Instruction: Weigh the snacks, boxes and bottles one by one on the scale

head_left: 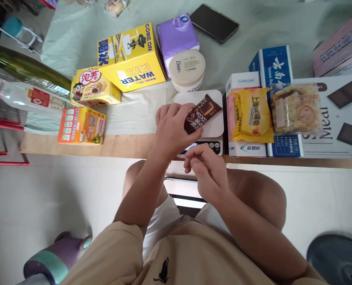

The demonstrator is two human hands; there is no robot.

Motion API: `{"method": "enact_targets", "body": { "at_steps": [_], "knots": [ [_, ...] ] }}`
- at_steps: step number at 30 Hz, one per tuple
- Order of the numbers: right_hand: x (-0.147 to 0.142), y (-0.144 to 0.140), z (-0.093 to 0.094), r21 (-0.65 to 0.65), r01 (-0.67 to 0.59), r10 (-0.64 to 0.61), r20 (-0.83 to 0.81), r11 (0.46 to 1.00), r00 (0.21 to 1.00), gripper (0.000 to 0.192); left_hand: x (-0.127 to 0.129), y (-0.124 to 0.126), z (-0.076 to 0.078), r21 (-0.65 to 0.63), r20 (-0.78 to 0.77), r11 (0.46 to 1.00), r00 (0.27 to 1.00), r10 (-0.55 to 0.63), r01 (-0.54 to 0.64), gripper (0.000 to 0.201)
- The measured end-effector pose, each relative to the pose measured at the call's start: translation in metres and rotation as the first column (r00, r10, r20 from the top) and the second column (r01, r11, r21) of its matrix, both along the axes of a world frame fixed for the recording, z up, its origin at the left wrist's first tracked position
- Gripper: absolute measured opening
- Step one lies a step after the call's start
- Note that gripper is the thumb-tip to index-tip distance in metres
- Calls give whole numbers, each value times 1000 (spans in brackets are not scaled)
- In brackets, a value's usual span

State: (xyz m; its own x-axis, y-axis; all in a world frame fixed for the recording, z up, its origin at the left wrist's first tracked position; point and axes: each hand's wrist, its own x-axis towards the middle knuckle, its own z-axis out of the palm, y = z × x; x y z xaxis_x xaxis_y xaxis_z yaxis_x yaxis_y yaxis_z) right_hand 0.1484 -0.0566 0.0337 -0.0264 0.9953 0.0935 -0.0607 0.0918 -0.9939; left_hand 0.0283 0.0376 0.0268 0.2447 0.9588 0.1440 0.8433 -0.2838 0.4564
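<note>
Resting on the scale point(211, 126) at the table's near edge, the cocoa packet point(202, 113) lies slanted; the left hand point(173, 128) grips its near end, while the right hand point(205, 170), loosely curled and empty, hovers nearer.

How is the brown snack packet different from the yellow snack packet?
The brown packet is dark and slim; the yellow packet is bright and wider. The brown packet lies on the white scale, held by the left hand; the yellow packet rests untouched on a box. Both are sealed and glossy.
</note>
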Motion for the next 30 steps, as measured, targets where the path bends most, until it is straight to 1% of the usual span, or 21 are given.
{"method": "enact_targets", "body": {
  "at_steps": [3,6,9,11,13,16,18,20,21,22,24,28,30],
  "knots": [
    [4,3,0,-107,37,-50,-124,994,991,13,1,3,-2,24,21,1000,1000,20,-20,51],
    [7,6,1,-159,73,-101,-173,985,980,11,-2,6,-4,97,92,994,995,32,-41,51],
    [5,7,2,-193,81,-122,-212,978,970,10,-6,8,-2,209,239,977,971,-9,-43,47],
    [3,6,3,-181,69,-110,-223,981,969,11,-8,7,3,281,347,958,937,-45,-58,45],
    [1,3,6,-115,55,-78,-208,992,975,13,-7,2,9,313,421,947,905,-67,-75,43],
    [3,-5,15,64,45,-34,-165,997,986,17,-1,-10,19,266,461,961,885,-57,-77,40],
    [7,-11,22,199,50,-20,-152,979,988,18,5,-18,25,227,477,971,878,-47,-71,38],
    [13,-18,28,320,77,-29,-153,944,988,18,13,-23,33,255,475,965,877,-70,-61,39],
    [16,-20,30,361,92,-37,-155,928,987,18,18,-23,37,283,460,958,883,-89,-51,41],
    [19,-23,32,384,106,-47,-159,917,986,18,23,-22,41,307,437,951,894,-103,-41,43],
    [25,-28,34,386,114,-55,-162,915,985,18,35,-16,47,316,382,948,918,-104,-24,46],
    [34,-34,34,377,97,-49,-136,921,990,17,61,-2,58,212,297,977,951,-83,19,48],
    [36,-34,34,384,92,-41,-139,919,989,16,73,0,64,183,240,982,967,-89,45,45]
  ]
}}
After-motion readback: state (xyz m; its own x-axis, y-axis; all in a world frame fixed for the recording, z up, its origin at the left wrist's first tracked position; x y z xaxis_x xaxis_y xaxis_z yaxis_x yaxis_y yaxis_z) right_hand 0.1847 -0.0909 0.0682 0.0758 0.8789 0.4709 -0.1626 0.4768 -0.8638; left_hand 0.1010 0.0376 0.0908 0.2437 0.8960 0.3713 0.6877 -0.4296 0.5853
